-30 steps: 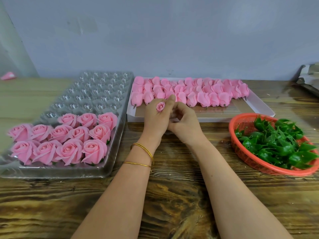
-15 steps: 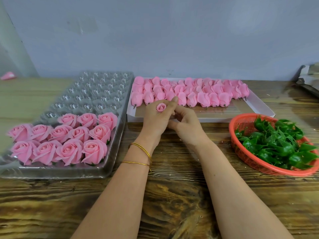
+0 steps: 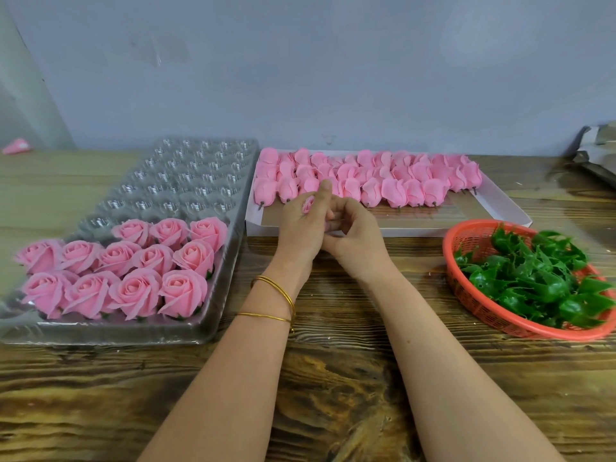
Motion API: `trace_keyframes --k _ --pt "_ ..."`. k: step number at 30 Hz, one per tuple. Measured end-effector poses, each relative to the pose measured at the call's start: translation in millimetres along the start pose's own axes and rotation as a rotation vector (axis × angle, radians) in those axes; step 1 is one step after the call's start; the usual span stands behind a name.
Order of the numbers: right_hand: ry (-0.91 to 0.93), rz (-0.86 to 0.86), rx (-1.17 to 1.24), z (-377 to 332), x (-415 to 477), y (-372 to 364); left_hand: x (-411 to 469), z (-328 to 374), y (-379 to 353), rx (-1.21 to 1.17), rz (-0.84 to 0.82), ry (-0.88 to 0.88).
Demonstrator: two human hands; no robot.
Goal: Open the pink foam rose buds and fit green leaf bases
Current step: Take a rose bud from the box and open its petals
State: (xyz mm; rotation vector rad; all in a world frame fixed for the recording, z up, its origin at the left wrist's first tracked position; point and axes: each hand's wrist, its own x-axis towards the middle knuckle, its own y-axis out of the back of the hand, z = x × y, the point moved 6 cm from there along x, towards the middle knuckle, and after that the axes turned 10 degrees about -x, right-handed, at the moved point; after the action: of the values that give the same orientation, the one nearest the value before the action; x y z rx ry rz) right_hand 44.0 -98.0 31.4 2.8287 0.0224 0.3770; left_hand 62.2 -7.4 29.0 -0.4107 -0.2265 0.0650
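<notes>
My left hand [image 3: 298, 230] is closed around a pink foam rose bud [image 3: 308, 204]; only its spiral top shows between thumb and fingers. My right hand [image 3: 358, 235] presses against the left, fingertips touching the bud's hidden side. Behind the hands, a white cardboard tray [image 3: 500, 205] holds several closed pink buds [image 3: 393, 191] lying in rows. A red plastic basket [image 3: 466, 288] of green leaf bases [image 3: 533, 278] stands at the right. Several opened roses [image 3: 133, 271] fill the near rows of a clear plastic cell tray [image 3: 186, 181] on the left.
All of this sits on a dark wooden table [image 3: 333, 378] against a grey wall. A grey crumpled object [image 3: 596, 151] lies at the far right edge. A small pink item [image 3: 16, 146] rests at the far left.
Both hands stayed together over the tray's front edge. The left hand turned the bud a little, so less of its top shows, and the right fingers shifted along it.
</notes>
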Motion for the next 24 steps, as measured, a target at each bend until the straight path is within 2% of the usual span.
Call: trace_keyframes --k 10,18,24 --pt "0.048 -0.053 0.006 -1.6 -0.7 0.1 -3.4 5.9 -2.4 0.051 -0.078 -0.034" --pt "0.049 -0.143 0.066 -4.4 -2.3 -3.1 0.0 5.3 0.2 0.065 -0.072 -0.05" --pt "0.02 -0.116 0.071 -3.3 -2.0 -3.5 2.2 3.2 3.6 0.066 -0.022 -0.06"
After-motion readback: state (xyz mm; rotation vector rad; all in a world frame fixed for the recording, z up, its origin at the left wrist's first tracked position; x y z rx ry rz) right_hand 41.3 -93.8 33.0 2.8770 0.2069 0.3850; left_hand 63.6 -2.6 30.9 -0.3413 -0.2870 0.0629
